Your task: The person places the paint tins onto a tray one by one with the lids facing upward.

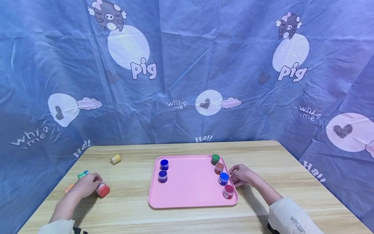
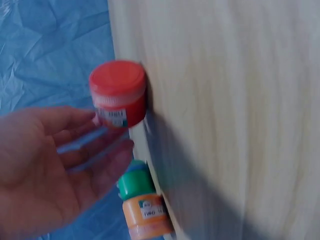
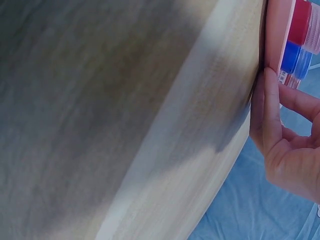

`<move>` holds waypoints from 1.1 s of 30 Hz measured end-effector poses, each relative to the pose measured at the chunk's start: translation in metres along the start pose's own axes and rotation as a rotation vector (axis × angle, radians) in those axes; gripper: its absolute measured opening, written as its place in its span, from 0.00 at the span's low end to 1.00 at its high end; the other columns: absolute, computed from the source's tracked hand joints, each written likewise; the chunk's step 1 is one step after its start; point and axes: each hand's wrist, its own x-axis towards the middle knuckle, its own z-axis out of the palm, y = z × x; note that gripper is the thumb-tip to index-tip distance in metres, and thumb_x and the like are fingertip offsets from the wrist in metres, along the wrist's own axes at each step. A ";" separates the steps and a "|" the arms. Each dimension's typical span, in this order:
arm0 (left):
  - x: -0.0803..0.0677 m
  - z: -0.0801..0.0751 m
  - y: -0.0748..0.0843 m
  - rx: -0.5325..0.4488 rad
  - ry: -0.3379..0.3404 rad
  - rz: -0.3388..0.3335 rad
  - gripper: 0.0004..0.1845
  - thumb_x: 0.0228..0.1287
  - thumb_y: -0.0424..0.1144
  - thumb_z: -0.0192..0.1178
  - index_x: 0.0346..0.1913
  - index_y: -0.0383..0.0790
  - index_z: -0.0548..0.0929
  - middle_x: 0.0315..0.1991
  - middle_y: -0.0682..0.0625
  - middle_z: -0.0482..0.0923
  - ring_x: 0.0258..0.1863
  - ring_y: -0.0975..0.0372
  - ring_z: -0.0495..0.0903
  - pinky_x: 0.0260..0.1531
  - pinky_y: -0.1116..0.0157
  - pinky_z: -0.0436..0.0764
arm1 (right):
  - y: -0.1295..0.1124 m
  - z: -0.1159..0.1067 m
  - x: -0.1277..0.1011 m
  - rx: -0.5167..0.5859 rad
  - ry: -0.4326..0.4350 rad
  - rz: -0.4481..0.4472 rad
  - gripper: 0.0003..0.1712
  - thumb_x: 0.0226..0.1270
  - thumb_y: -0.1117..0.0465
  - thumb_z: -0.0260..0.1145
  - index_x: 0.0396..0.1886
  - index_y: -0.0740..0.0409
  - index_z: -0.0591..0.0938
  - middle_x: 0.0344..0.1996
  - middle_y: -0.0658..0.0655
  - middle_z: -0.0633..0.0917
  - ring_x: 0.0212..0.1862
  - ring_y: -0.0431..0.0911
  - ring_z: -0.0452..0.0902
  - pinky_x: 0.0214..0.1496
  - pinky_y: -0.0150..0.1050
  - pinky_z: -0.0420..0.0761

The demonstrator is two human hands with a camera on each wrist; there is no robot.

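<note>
From the head view, the left hand [image 1: 86, 185] lies on the table [image 1: 131, 214] with its fingers around a red jar [image 1: 103, 190], which sits at the fingertips on the tray side. A green-capped jar [image 1: 83, 174] shows just beyond the knuckles and an orange jar [image 1: 69, 188] peeks out on the hand's outer side. A yellow jar [image 1: 115, 159] lies well beyond the hand. The right hand [image 1: 242, 175] rests against the near-right edge of the pink tray [image 1: 190, 182], fingers touching the rim beside a blue jar [image 1: 223, 178]. A dark red jar [image 1: 228, 191], a brown jar [image 1: 219, 167] and a green jar [image 1: 215, 159] line the same edge; two dark blue jars [image 1: 163, 170] stand across the tray.

At the left wrist, the hand [image 2: 55, 165] shows loosely curved fingers [image 2: 75, 122] meeting the red jar's [image 2: 119, 94] label, not closed tight. The stacked green and orange jars sit just below the fingertips.

At the right wrist, the hand's [image 3: 287, 145] straight fingers [image 3: 272, 107] press the tray's rim [image 3: 275, 35], gripping nothing; the blue jar [image 3: 295, 57] is just past the fingertips.
</note>
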 end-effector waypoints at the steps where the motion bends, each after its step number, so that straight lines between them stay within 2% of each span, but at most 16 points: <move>1: 0.000 0.000 -0.002 -0.033 0.004 0.038 0.08 0.58 0.27 0.48 0.34 0.28 0.78 0.31 0.40 0.76 0.34 0.48 0.75 0.35 0.52 0.75 | 0.000 0.000 0.000 0.003 0.002 0.000 0.13 0.51 0.79 0.53 0.40 0.75 0.70 0.22 0.61 0.77 0.24 0.47 0.77 0.30 0.44 0.82; 3: 0.001 0.001 -0.005 -0.106 -0.005 0.131 0.12 0.52 0.21 0.47 0.37 0.28 0.79 0.37 0.36 0.77 0.40 0.43 0.75 0.40 0.47 0.74 | 0.000 0.000 0.000 0.008 0.000 0.004 0.13 0.51 0.79 0.53 0.40 0.76 0.70 0.22 0.61 0.77 0.24 0.48 0.77 0.30 0.44 0.82; 5: 0.001 0.002 -0.007 -0.155 -0.038 0.225 0.16 0.46 0.17 0.48 0.38 0.30 0.79 0.39 0.34 0.76 0.43 0.44 0.74 0.42 0.47 0.75 | 0.000 -0.001 0.000 0.008 -0.001 0.005 0.14 0.51 0.79 0.53 0.40 0.76 0.70 0.22 0.61 0.77 0.23 0.48 0.76 0.30 0.44 0.82; 7: 0.001 0.003 -0.008 -0.169 -0.080 0.307 0.19 0.40 0.15 0.50 0.38 0.30 0.79 0.39 0.35 0.77 0.43 0.47 0.75 0.41 0.51 0.77 | 0.001 -0.001 0.000 0.006 -0.003 0.004 0.14 0.51 0.79 0.53 0.41 0.76 0.70 0.22 0.62 0.76 0.24 0.47 0.76 0.31 0.44 0.82; 9: 0.001 0.004 -0.009 -0.176 -0.116 0.343 0.19 0.39 0.15 0.52 0.38 0.30 0.79 0.38 0.36 0.77 0.42 0.49 0.75 0.38 0.57 0.78 | 0.001 -0.002 0.001 0.003 -0.003 0.001 0.14 0.51 0.79 0.53 0.41 0.76 0.69 0.22 0.62 0.76 0.24 0.47 0.76 0.31 0.43 0.82; 11: 0.001 0.005 -0.008 -0.182 -0.125 0.333 0.17 0.41 0.16 0.53 0.38 0.29 0.79 0.38 0.38 0.77 0.40 0.51 0.75 0.35 0.63 0.78 | 0.001 -0.002 0.001 0.001 -0.003 -0.002 0.15 0.52 0.79 0.53 0.42 0.76 0.69 0.22 0.62 0.77 0.24 0.47 0.76 0.31 0.43 0.82; 13: 0.000 0.007 -0.007 -0.196 -0.116 0.293 0.15 0.43 0.18 0.55 0.39 0.29 0.78 0.37 0.40 0.77 0.38 0.52 0.74 0.32 0.65 0.75 | 0.002 -0.001 0.002 0.001 0.000 -0.002 0.15 0.51 0.79 0.54 0.42 0.76 0.70 0.22 0.62 0.77 0.24 0.47 0.77 0.31 0.43 0.82; 16: 0.000 0.010 -0.003 -0.198 -0.079 0.226 0.13 0.47 0.21 0.57 0.39 0.29 0.78 0.35 0.41 0.77 0.34 0.54 0.74 0.31 0.63 0.75 | 0.003 0.000 0.002 -0.003 -0.008 -0.012 0.14 0.52 0.78 0.54 0.41 0.76 0.70 0.22 0.62 0.77 0.24 0.47 0.77 0.31 0.43 0.82; 22: 0.002 0.015 0.002 -0.101 -0.016 0.117 0.12 0.50 0.28 0.62 0.39 0.28 0.78 0.29 0.49 0.75 0.29 0.59 0.73 0.29 0.61 0.75 | 0.004 0.000 0.004 0.006 -0.007 -0.009 0.14 0.51 0.78 0.54 0.41 0.76 0.70 0.22 0.62 0.77 0.24 0.47 0.76 0.30 0.43 0.82; 26: 0.001 0.017 0.004 -0.069 -0.002 0.110 0.13 0.46 0.32 0.65 0.37 0.31 0.78 0.26 0.51 0.74 0.26 0.60 0.72 0.27 0.62 0.74 | 0.004 0.000 0.004 0.007 -0.009 -0.001 0.14 0.51 0.79 0.53 0.41 0.76 0.70 0.21 0.61 0.76 0.23 0.47 0.76 0.31 0.43 0.82; 33: 0.002 0.019 0.009 -0.044 -0.033 0.087 0.16 0.44 0.33 0.66 0.38 0.31 0.77 0.26 0.51 0.73 0.27 0.60 0.70 0.28 0.62 0.73 | 0.003 0.000 0.003 0.006 -0.013 0.006 0.13 0.52 0.79 0.54 0.41 0.75 0.70 0.21 0.61 0.76 0.23 0.47 0.76 0.31 0.43 0.82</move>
